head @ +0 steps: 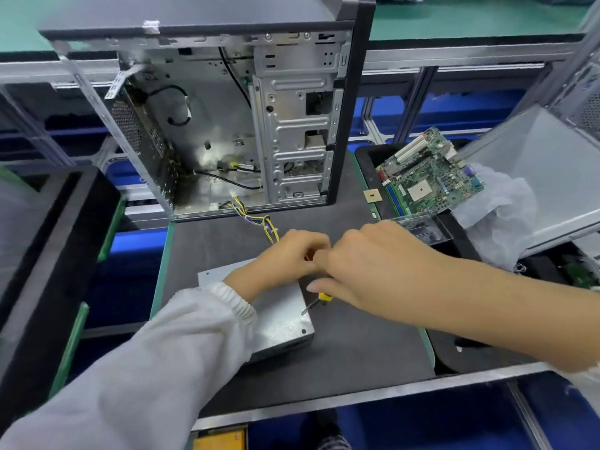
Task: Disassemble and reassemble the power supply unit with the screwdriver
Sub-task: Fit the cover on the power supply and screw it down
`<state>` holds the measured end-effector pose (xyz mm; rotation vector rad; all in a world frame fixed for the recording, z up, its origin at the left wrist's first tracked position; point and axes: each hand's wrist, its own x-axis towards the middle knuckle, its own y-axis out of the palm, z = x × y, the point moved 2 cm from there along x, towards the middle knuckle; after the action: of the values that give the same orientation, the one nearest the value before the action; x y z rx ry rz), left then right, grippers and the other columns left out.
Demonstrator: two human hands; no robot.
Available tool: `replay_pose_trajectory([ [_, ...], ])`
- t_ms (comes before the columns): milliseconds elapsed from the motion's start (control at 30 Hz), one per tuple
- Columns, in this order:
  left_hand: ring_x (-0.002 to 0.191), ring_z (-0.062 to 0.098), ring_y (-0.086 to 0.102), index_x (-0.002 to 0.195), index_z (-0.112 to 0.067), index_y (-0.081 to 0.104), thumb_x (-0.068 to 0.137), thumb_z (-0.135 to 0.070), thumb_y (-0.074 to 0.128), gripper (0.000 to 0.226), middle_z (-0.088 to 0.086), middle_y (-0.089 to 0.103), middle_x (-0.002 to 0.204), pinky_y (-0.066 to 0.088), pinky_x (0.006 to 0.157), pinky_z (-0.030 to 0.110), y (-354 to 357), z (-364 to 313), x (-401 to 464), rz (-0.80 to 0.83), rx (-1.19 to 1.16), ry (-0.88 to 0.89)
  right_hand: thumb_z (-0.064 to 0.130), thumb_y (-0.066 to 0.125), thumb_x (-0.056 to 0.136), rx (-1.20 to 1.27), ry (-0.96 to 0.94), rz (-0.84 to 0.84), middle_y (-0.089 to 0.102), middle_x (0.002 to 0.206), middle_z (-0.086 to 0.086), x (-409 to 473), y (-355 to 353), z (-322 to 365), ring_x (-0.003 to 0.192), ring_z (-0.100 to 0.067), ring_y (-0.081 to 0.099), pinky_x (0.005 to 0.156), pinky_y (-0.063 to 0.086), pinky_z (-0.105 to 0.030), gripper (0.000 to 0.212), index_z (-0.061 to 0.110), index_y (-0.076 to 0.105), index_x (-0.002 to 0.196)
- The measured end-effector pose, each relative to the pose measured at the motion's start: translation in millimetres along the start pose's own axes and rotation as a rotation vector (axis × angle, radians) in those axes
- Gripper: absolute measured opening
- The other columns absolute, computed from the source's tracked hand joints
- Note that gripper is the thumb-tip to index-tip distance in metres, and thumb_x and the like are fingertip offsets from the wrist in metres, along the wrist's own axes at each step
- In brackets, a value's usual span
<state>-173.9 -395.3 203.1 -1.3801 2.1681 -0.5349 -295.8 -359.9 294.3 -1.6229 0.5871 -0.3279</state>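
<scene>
In tray (pixel 367 164) at R: motherboard (pixel 428 177); R hand (pixel 367 267) holds screwdriver (pixel 319 300).

A dark grey surface (pixel 357 352) with a green edge carried a flat silver power supply (pixel 282 323) near its front. Behind that stood an open computer case (pixel 292 125). A bundle of yellow and black wires (pixel 259 222) lay between the two.

Grey power supply unit (pixel 279 319) lies flat beneath yellow-handled screwdriver (pixel 316 302).
</scene>
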Motion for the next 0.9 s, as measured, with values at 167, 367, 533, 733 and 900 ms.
replay_pose_trajectory([
  [167,0.080,0.018,0.068,0.101,-0.002,0.072,0.089,0.003,0.064,0.015,0.019,0.073,0.088,0.055,0.075,0.026,-23.8,64.5,-51.5,-0.434,-0.545,-0.075,0.063,0.032,0.090,0.014,0.095,-0.008,0.048,0.073,0.001,17.8,-23.8,-4.9,0.078,-0.026,0.053,0.054,0.033,-0.030,0.050,0.023,0.060,0.097],
  [367,0.083,0.019,0.074,0.096,0.006,0.066,0.088,0.004,0.059,0.011,0.014,0.075,0.087,0.057,0.066,0.019,-30.0,106.0,-97.4,-0.673,-1.499,-0.287,0.060,0.037,0.090,0.136,0.041,-0.149,0.063,0.093,0.005,56.4,-32.4,0.8,0.092,-0.023,0.056,0.073,0.048,-0.035,0.042,0.028,0.063,0.099],
  [533,0.086,0.027,0.074,0.089,0.008,0.072,0.072,0.002,0.068,0.018,0.020,0.073,0.095,0.060,0.062,0.028,-31.6,113.8,-104.2,-0.703,-1.852,-0.321,0.060,0.035,0.089,0.188,-0.044,-0.214,0.064,0.088,0.006,89.5,-33.9,-0.7,0.086,-0.024,0.057,0.071,0.049,-0.037,0.043,0.029,0.064,0.094],
  [733,0.091,0.027,0.074,0.088,0.006,0.076,0.074,0.001,0.070,0.016,0.016,0.074,0.099,0.060,0.062,0.030,-34.6,116.6,-96.2,-0.642,-1.993,-0.329,0.061,0.031,0.084,0.263,-0.087,-0.224,0.065,0.085,0.007,109.6,-28.6,-4.2,0.084,-0.021,0.057,0.071,0.049,-0.038,0.047,0.032,0.066,0.097],
  [900,0.090,0.025,0.074,0.089,0.004,0.075,0.073,0.001,0.070,0.018,0.014,0.075,0.098,0.061,0.062,0.030,-35.1,116.6,-87.8,-0.619,-2.070,-0.316,0.061,0.030,0.084,0.306,-0.074,-0.221,0.065,0.084,0.010,113.0,-26.3,-9.4,0.083,-0.019,0.057,0.070,0.049,-0.037,0.047,0.033,0.066,0.095],
])
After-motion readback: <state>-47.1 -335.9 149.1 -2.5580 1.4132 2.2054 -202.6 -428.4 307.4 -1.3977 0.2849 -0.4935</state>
